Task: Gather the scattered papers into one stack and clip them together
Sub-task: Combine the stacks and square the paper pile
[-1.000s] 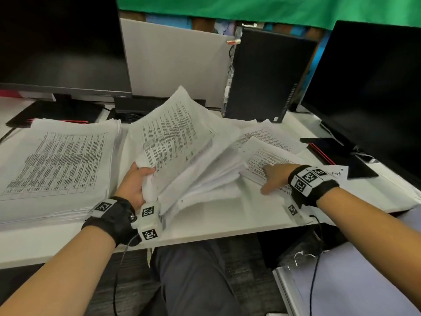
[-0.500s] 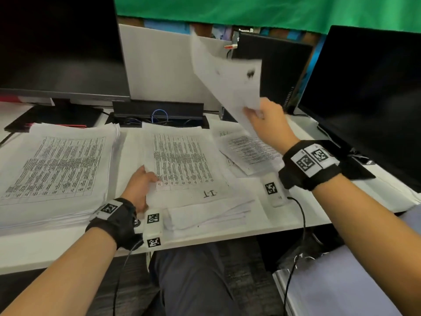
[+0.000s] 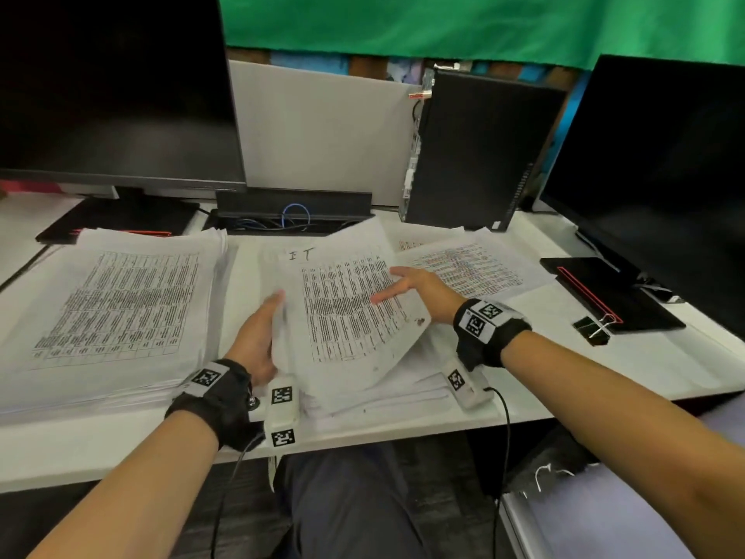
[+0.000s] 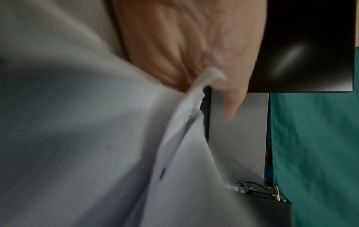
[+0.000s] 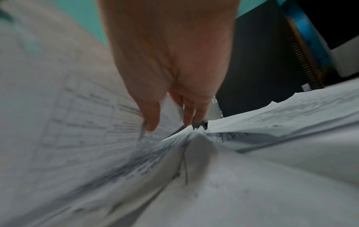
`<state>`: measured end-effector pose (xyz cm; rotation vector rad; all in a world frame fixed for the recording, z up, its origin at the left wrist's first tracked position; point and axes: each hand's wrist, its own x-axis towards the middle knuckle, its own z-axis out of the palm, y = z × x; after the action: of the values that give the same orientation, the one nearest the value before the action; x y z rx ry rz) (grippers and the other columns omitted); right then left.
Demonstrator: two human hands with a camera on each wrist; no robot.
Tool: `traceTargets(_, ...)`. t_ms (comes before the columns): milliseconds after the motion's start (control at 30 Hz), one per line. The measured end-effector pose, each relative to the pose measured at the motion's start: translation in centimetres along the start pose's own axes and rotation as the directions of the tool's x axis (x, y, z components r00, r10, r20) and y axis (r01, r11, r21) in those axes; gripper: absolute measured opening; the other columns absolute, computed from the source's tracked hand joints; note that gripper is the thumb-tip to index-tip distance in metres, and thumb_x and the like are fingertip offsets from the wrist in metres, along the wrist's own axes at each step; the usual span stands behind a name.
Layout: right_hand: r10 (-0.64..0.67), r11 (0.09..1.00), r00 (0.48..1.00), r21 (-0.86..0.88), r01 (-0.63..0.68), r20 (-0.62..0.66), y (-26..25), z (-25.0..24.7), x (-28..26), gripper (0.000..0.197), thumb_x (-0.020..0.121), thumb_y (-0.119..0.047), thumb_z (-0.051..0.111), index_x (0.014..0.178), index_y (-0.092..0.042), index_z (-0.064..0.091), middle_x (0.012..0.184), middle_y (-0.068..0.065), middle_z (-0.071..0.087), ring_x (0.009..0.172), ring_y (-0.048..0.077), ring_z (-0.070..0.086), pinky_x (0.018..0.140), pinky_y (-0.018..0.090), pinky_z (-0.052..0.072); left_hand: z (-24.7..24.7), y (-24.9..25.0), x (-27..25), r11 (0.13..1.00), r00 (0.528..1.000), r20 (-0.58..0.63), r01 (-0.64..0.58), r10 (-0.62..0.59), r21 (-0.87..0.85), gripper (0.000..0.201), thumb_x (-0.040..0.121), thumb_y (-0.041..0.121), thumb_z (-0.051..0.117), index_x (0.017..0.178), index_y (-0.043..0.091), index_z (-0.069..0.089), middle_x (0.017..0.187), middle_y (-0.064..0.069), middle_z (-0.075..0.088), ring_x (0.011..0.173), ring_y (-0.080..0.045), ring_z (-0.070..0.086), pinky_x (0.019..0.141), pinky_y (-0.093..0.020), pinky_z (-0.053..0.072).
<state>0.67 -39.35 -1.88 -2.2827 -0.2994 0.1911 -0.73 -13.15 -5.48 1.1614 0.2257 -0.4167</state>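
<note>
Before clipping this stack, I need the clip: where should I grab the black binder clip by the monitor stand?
Pinch the binder clip by its silver wire handles, coming from above with the right hand; they stick out toward the stand, while the black body lies low on the desk.

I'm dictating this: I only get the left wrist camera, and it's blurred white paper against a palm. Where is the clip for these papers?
Observer: A black binder clip with silver wire handles lies on the white desk, off to the right, apart from the papers.
Operator: What is the right hand doing?
Observer: The right hand has its straight fingers on the tilted top printed sheet of the middle pile.
Operator: Any loose papers left?
Observer: Yes, more printed sheets lie flat beyond that hand, in front of the black computer tower.
</note>
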Motion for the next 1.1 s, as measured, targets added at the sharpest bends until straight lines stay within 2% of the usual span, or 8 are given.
traceTargets(67,0.092,0.974,0.995,-0.210,-0.084,0.029,1.9,0.3,1.6,0.063,0.093,-0.022,0.065,0.150,-0.023,0.038,0.151,0.007,0.039,0.140,0.024,0.035,0.119,0.039,0.029,-0.3,-0.4,0.2,0.986,0.997,-0.022,-0.070,0.074,0.148,0.037,0.095,0.011,0.052,0.131,0.009,0.046,0.119,-0.014,0.064,0.092,-0.026,0.067,0.064,-0.039,0.056)
traceTargets(167,0.351,0.817,0.931,-0.452,-0.359,-0.104,3.9,-1.6,2.9,0.097,0.087,-0.033,0.066,0.155,-0.034,-0.003,0.162,0.019,0.008,0.149,0.040,0.010,0.118,0.057,0.019,-0.9,-0.4,0.6,0.986,0.993,-0.045,-0.101,0.107,0.131,0.038,0.093,-0.005,0.045,0.130,0.006,0.046,0.116,-0.015,0.063,0.087,-0.023,0.065,0.051,-0.031,0.055)
traceTargets(267,0.545,0.617,0.818,-0.574,-0.539,-0.182,4.9,-3.5,2.1,0.098,0.089,-0.038,0.064,0.156,-0.015,-0.003,0.160,0.025,0.006,0.146,0.044,0.016,0.116,0.055,0.021,-1.2,-0.1,0.3,0.994,0.992,-0.068,-0.110,0.110,0.004,0.037,0.092,-0.002,0.046,0.125,0.012,0.054,0.103,-0.009,0.066,0.086,-0.024,0.065,0.055,-0.031,0.055)
traceTargets(433,0.474,0.549,0.851,-0.679,-0.487,-0.226,5.0,-4.1,1.5,0.026,0.093,-0.015,0.054,0.115,-0.002,0.058,0.123,0.015,0.062,0.104,0.031,0.061,0.078,0.032,0.046,-1.7,-0.4,0.4,0.990,0.994,-0.078,-0.088,0.079,-0.112,0.038,0.089,0.005,0.046,0.125,0.013,0.057,0.115,-0.015,0.063,0.089,-0.028,0.064,0.068,-0.035,0.051)
traceTargets(633,0.123,0.769,0.839,-0.483,-0.418,-0.530,1.9,-7.3,1.3,0.030,0.095,-0.002,0.048,0.120,-0.004,0.063,0.116,0.018,0.066,0.106,0.035,0.063,0.087,0.035,0.049,-1.7,-0.3,0.3,0.977,0.995,-0.066,-0.092,0.081,-0.193,0.044,0.090,0.005,0.042,0.131,0.016,0.054,0.112,-0.011,0.066,0.093,-0.029,0.064,0.067,-0.035,0.053)
traceTargets(767,-0.161,0.845,0.923,-0.532,-0.055,-0.350,0.7,-7.6,0.2,0.048,0.090,0.010,0.043,0.125,-0.013,0.066,0.131,0.010,0.063,0.120,0.026,0.058,0.106,0.036,0.042,-1.8,-0.4,0.3,0.973,0.998,-0.033,-0.055,0.049,-0.223,0.038,0.091,0.007,0.041,0.122,0.020,0.058,0.109,-0.009,0.066,0.092,-0.029,0.062,0.075,-0.040,0.050)
traceTargets(967,0.311,0.675,0.942,-0.668,-0.314,-0.128,6.1,-8.5,-1.4,0.048,0.092,0.005,0.046,0.128,-0.021,0.064,0.149,0.006,0.047,0.137,0.028,0.041,0.118,0.039,0.026,-1.7,-0.4,0.3,0.973,0.996,-0.055,-0.078,0.067,-0.216,0.042,0.092,0.006,0.041,0.129,0.019,0.057,0.109,-0.008,0.067,0.095,-0.028,0.063,0.076,-0.039,0.050)
traceTargets(1100,0.480,0.385,0.877,-0.892,-0.238,-0.027,6.7,-8.1,-1.5,0.071,0.091,-0.032,0.060,0.153,-0.027,0.026,0.164,0.006,0.006,0.151,0.034,0.000,0.120,0.051,0.004,-1.7,-0.4,0.3,0.976,0.996,-0.068,-0.077,0.065,-0.206,0.041,0.092,0.007,0.042,0.128,0.019,0.056,0.104,-0.007,0.067,0.092,-0.027,0.063,0.073,-0.038,0.050)
